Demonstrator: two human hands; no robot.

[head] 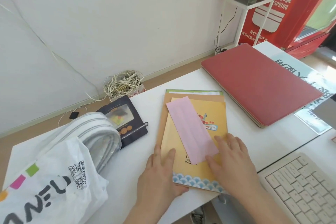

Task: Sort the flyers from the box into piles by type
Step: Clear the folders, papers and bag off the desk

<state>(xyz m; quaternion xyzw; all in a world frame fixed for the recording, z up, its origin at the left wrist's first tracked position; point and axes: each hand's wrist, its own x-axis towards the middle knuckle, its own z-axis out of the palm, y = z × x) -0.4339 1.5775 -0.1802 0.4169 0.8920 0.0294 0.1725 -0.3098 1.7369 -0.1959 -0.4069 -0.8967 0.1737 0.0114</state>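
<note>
A: Where are the flyers, & why are hands flat?
B: In one stack of flyers [164,114] on white desk [254,143]: narrow pink paper slip [190,129] over yellow wave-bordered flyer [192,171]. The left hand [160,174] steadies the edge, the right hand [234,162] touches slip's near end. Fingers straight, gripping nothing; prob. to slide it off.

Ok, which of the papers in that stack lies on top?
The narrow pink slip, lying slantwise over the yellow wave-bordered flyer; the brown sheet and green-edged sheet sit underneath.
</note>
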